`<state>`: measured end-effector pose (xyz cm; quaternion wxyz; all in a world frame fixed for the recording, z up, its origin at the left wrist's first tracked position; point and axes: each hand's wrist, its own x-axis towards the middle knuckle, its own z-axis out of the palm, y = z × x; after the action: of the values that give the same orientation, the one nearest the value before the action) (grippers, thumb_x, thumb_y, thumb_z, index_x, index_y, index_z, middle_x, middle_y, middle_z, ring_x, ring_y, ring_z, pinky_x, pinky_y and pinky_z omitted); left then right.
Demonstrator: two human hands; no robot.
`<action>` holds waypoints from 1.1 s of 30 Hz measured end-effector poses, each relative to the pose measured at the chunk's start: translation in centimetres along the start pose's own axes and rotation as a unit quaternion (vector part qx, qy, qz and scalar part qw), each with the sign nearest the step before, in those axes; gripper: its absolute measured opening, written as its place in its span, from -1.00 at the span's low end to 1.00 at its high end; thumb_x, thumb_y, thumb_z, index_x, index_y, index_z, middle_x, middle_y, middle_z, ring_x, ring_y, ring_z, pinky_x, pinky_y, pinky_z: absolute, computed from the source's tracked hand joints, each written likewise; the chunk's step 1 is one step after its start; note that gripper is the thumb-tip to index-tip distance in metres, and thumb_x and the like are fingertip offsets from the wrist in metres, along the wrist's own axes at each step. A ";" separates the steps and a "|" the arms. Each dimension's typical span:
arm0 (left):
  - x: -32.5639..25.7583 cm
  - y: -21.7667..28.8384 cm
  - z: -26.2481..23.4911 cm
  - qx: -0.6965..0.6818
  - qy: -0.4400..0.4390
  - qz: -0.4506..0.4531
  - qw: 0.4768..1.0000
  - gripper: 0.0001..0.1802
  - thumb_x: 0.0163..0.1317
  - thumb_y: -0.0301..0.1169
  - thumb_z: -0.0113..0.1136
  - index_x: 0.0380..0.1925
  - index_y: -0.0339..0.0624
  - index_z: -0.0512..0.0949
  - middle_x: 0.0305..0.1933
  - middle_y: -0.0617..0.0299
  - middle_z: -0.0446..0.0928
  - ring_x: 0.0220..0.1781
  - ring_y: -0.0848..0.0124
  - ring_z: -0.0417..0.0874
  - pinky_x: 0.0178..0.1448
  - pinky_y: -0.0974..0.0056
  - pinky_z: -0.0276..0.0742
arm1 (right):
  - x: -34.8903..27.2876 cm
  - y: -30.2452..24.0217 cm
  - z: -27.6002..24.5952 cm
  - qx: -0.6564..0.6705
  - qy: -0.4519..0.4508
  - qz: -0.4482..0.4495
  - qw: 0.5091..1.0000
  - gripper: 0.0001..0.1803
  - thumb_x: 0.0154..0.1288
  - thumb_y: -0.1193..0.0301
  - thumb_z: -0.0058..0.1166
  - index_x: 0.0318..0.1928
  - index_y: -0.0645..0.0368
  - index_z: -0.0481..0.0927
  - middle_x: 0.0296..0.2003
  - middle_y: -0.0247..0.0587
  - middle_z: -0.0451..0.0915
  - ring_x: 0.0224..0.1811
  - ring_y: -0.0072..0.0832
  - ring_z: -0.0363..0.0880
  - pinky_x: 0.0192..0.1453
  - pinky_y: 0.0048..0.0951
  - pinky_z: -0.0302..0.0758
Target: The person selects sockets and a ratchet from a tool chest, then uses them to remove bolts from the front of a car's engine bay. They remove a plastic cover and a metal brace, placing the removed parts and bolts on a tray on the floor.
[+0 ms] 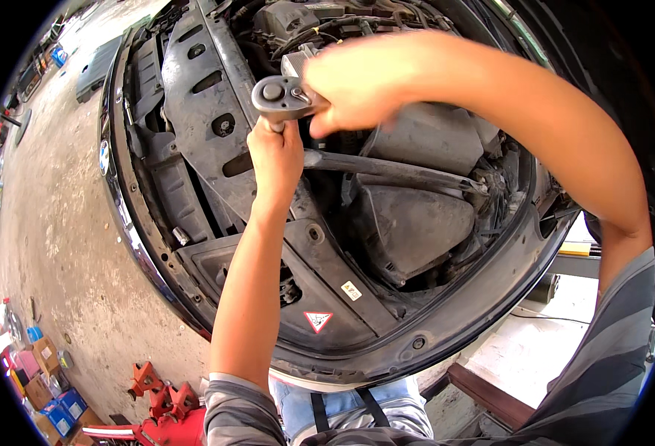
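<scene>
A dark metal ratchet wrench point(274, 97) is held above the open engine bay. My right hand point(357, 82) is closed round its handle, coming from the right with the arm bent across the bay; the fingers are slightly blurred. Just below the ratchet head, my left hand point(277, 152) is closed round the metal shaft point(275, 125) that hangs from it. The lower end of that shaft is hidden in the fist. Beneath my hands lie the black front panel point(208, 111) with its oblong slots, and a dark strut bar point(394, 169).
A black air filter housing point(409, 227) sits in the bay near the fender edge point(417, 343). The engine point(342, 18) is partly hidden at the far side. Red jack stands point(162, 390) and cardboard boxes point(45, 353) stand on the concrete floor point(67, 245) at left.
</scene>
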<state>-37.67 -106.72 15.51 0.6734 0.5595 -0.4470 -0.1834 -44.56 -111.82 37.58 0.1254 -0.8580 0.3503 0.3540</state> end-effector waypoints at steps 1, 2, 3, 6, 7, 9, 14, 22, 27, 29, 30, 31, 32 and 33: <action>0.4 -0.1 -0.5 -0.002 0.012 -0.005 1.000 -0.85 0.28 -0.47 0.15 -0.40 -0.37 0.50 -0.56 -0.07 0.53 -0.53 0.13 0.59 -0.32 0.20 0.48 | -0.9 -0.4 1.0 0.203 -0.020 -0.018 0.979 -0.59 0.36 0.23 0.09 -0.43 0.40 0.51 -0.61 -0.03 0.58 -0.67 -0.40 0.62 -0.50 -0.31 0.56; 0.0 0.3 -0.4 0.025 -0.014 -0.023 0.999 -0.81 0.32 -0.44 0.14 -0.42 -0.36 0.46 -0.59 -0.01 0.48 -0.57 0.23 0.47 -0.34 0.20 0.47 | -0.9 -0.3 1.8 0.209 0.004 -0.040 0.977 -0.60 0.36 0.25 0.09 -0.46 0.39 0.48 -0.61 -0.02 0.57 -0.67 -0.39 0.61 -0.52 -0.31 0.55; -0.3 0.2 -0.5 0.015 -0.029 -0.050 0.998 -0.80 0.33 -0.43 0.14 -0.42 -0.35 0.45 -0.60 0.02 0.47 -0.57 0.25 0.44 -0.34 0.21 0.46 | -0.9 -0.3 2.4 0.215 0.028 -0.063 0.974 -0.61 0.36 0.27 0.08 -0.49 0.37 0.46 -0.62 0.00 0.56 -0.68 -0.39 0.61 -0.53 -0.32 0.54; -0.8 0.1 -1.9 0.011 -0.100 -0.067 0.993 -0.84 0.34 -0.44 0.15 -0.32 -0.30 0.43 -0.49 0.07 0.51 -0.46 0.27 0.48 -0.23 0.21 0.48 | 2.5 2.4 1.2 -0.260 0.306 -0.168 0.900 -0.74 0.14 0.39 0.22 -0.16 0.15 0.51 -0.33 -0.09 0.66 -0.23 -0.11 0.68 -0.18 -0.15 0.59; -1.2 0.6 -1.7 0.019 -0.141 -0.029 0.989 -0.85 0.33 -0.46 0.17 -0.22 -0.28 0.43 -0.37 0.07 0.57 -0.35 0.22 0.58 -0.14 0.22 0.50 | 4.8 5.4 1.3 -0.261 0.450 -0.259 0.814 -0.79 0.12 0.40 0.24 -0.25 0.12 0.53 -0.41 -0.10 0.65 -0.29 -0.12 0.69 -0.23 -0.12 0.57; -1.8 -1.2 -2.7 0.057 -0.165 0.050 0.983 -0.74 0.28 -0.56 0.15 -0.04 -0.25 0.39 -0.18 0.01 0.64 -0.09 0.06 0.69 0.02 0.16 0.54 | 7.5 5.1 -0.9 -0.232 0.314 -0.142 0.910 -0.85 0.11 0.47 0.16 -0.26 0.03 0.56 -0.36 -0.19 0.67 -0.18 -0.15 0.70 -0.10 -0.17 0.59; -1.5 -1.3 -4.4 0.098 -0.199 -0.045 0.974 -0.65 0.23 -0.68 0.17 0.00 -0.22 0.42 -0.13 0.07 0.67 -0.07 0.19 0.70 0.02 0.20 0.59 | 8.5 2.8 0.2 -0.212 0.389 -0.175 0.879 -0.77 0.03 0.41 0.27 -0.24 0.02 0.62 -0.29 -0.18 0.68 -0.13 -0.16 0.70 -0.07 -0.18 0.60; -2.5 1.6 -6.2 0.174 -0.190 0.109 0.960 -0.71 0.16 -0.41 0.36 -0.18 -0.28 0.51 -0.23 -0.01 0.64 -0.19 0.03 0.67 -0.11 0.13 0.54 | -4.4 -0.1 3.7 -0.180 0.366 -0.095 0.908 -0.81 0.07 0.32 0.31 -0.31 0.09 0.67 -0.34 -0.15 0.69 -0.16 -0.20 0.71 -0.09 -0.19 0.61; -12.1 8.2 -8.8 0.095 -0.321 0.136 0.932 -0.76 0.24 -0.38 0.25 -0.17 -0.25 0.48 -0.48 0.10 0.42 -0.48 0.13 0.52 -0.36 0.13 0.46 | -14.4 1.5 17.0 0.582 0.103 -0.151 0.792 -0.23 0.28 -0.39 -0.13 -0.46 0.16 0.47 -0.62 -0.48 0.35 -0.57 -0.65 0.31 -0.56 -0.51 0.24; -16.3 11.4 -10.4 0.118 -0.413 0.106 0.897 -0.65 0.21 -0.14 0.28 -0.22 -0.18 0.52 -0.50 0.16 0.41 -0.50 0.20 0.53 -0.43 0.16 0.47 | -18.2 -0.7 23.3 0.739 -0.018 -0.071 0.670 -0.31 0.46 -0.25 -0.31 -0.42 0.13 0.47 -0.64 -0.49 0.36 -0.62 -0.74 0.25 -0.58 -0.59 0.17; -18.6 11.6 -10.9 0.100 -0.440 0.107 0.886 -0.65 0.17 -0.15 0.31 -0.23 -0.16 0.51 -0.48 0.18 0.42 -0.49 0.22 0.53 -0.41 0.17 0.50 | -19.9 -2.1 26.6 0.774 -0.011 -0.053 0.631 -0.37 0.50 -0.18 -0.28 -0.41 0.12 0.46 -0.65 -0.49 0.35 -0.64 -0.72 0.25 -0.58 -0.59 0.18; -20.4 12.0 -11.7 0.103 -0.453 0.138 0.875 -0.65 0.13 -0.16 0.35 -0.24 -0.14 0.52 -0.47 0.22 0.43 -0.47 0.24 0.54 -0.38 0.18 0.51 | -21.3 -3.6 30.5 0.811 0.018 -0.051 0.582 -0.44 0.51 -0.09 -0.18 -0.34 0.17 0.51 -0.65 -0.49 0.38 -0.64 -0.70 0.27 -0.57 -0.58 0.19; -21.8 12.2 -12.7 0.103 -0.475 0.134 0.864 -0.67 0.09 -0.21 0.36 -0.26 -0.14 0.52 -0.47 0.22 0.46 -0.45 0.22 0.56 -0.36 0.18 0.52 | -23.3 -6.3 34.0 0.816 0.114 -0.032 0.566 -0.47 0.48 -0.07 -0.08 -0.30 0.20 0.53 -0.64 -0.48 0.40 -0.64 -0.69 0.29 -0.56 -0.58 0.19; -23.1 12.7 -14.3 0.109 -0.495 0.120 0.854 -0.69 0.05 -0.25 0.38 -0.28 -0.14 0.53 -0.46 0.22 0.50 -0.44 0.19 0.58 -0.35 0.18 0.53 | -24.7 -8.2 35.3 0.815 0.198 -0.015 0.544 -0.49 0.45 -0.04 0.01 -0.26 0.24 0.55 -0.63 -0.46 0.43 -0.64 -0.69 0.30 -0.55 -0.57 0.18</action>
<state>-41.69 -77.15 18.33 0.3147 0.4064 -0.8022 -0.3038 -69.70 -76.89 29.20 0.7038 -0.4399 0.4911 -0.2646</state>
